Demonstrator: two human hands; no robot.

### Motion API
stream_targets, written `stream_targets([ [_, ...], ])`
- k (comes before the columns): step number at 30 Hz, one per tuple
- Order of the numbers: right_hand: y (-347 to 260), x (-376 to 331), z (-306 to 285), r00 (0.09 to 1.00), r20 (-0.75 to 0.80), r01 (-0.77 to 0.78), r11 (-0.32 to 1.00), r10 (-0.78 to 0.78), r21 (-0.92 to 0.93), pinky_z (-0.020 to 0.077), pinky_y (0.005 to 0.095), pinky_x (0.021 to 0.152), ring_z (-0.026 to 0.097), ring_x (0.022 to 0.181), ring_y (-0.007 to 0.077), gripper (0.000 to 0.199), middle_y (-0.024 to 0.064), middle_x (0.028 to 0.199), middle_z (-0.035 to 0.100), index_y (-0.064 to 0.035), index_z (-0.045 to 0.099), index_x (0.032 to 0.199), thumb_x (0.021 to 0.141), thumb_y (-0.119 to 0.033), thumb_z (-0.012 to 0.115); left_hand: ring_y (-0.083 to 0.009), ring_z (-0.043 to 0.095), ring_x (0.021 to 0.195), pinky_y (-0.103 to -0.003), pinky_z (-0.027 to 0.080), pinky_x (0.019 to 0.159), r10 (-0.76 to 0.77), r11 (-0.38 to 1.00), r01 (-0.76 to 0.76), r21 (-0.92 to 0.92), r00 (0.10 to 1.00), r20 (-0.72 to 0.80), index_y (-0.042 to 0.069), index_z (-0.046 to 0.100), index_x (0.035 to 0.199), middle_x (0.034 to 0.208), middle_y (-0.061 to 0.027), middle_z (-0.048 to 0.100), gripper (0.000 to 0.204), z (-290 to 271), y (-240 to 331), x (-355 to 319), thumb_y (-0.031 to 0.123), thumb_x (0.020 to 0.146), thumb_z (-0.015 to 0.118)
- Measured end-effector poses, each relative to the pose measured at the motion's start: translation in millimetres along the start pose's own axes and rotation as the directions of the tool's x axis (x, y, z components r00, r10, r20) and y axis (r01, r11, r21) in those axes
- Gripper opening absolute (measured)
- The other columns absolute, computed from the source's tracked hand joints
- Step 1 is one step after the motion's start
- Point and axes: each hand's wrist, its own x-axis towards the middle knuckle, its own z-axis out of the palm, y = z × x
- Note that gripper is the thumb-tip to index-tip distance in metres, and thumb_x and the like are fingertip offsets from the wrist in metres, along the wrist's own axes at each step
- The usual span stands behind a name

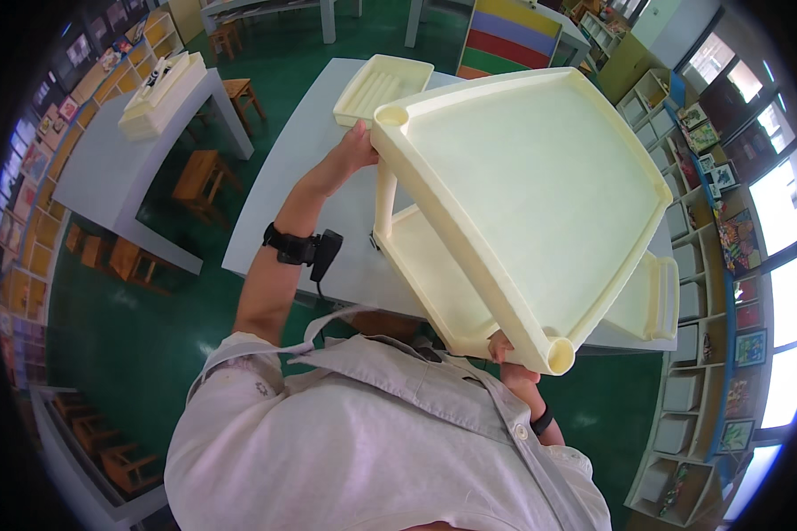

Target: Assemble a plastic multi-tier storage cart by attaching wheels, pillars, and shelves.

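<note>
I hold a cream plastic corner shelf unit (540,186) tilted above a grey table (328,203). It has a large top tray, a lower tray under it and round post sockets at the corners. My left hand (356,146) grips the far left corner by the socket. My right hand (502,350) holds the near corner from below, mostly hidden by the tray. A black band with a small device (303,248) sits on my left wrist.
Another cream tray (381,87) lies on the table beyond the unit, and one more (660,301) at the right edge. A stack of cream trays (159,93) rests on a second grey table at left. Wooden stools stand around. Shelving lines the right wall.
</note>
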Motion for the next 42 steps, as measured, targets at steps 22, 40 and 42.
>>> stream_targets([
  [22,-17.3,75.1,-110.2,0.617,-0.725,-0.01,0.918,-0.306,-0.397,0.0359,0.0401,0.093,0.041,0.11,0.0229,0.053,0.0104,0.121,0.039,-0.0066,0.026,0.123,0.089,-0.048,0.021,-0.0207,0.053,0.08,-0.028,0.04,0.073,0.077,0.99,-0.133,0.04,0.763,0.642,-0.002,0.056,0.091,0.087,-0.0103,0.058,0.032,93.2,34.2,-95.6,0.029,0.085,0.049],
  [40,-24.5,196.5,-46.2,0.712,-0.659,0.015,0.944,-0.242,-0.33,0.0381,0.025,0.077,0.047,0.094,0.0146,0.037,0.0064,0.102,0.049,-0.0033,0.039,0.112,0.088,-0.031,0.039,-0.0141,0.046,0.063,-0.027,0.038,0.059,-0.109,0.921,-0.146,0.361,0.792,0.6,0.001,0.051,0.081,0.066,-0.0044,0.048,0.025,146.5,17.1,-51.4,0.025,0.087,0.048],
  [42,-42.1,180.8,-30.2,0.95,-0.301,0.04,0.989,-0.082,-0.143,0.0405,0.0256,0.074,0.051,0.083,0.0133,0.028,0.0053,0.093,0.05,-0.004,0.042,0.107,0.087,-0.024,0.038,-0.02,0.048,0.073,-0.031,0.04,0.07,0.138,0.874,-0.331,0.357,0.872,0.47,-0.002,0.049,0.096,0.079,-0.0116,0.052,0.032,152.3,20.7,-42.9,0.028,0.087,0.046],
])
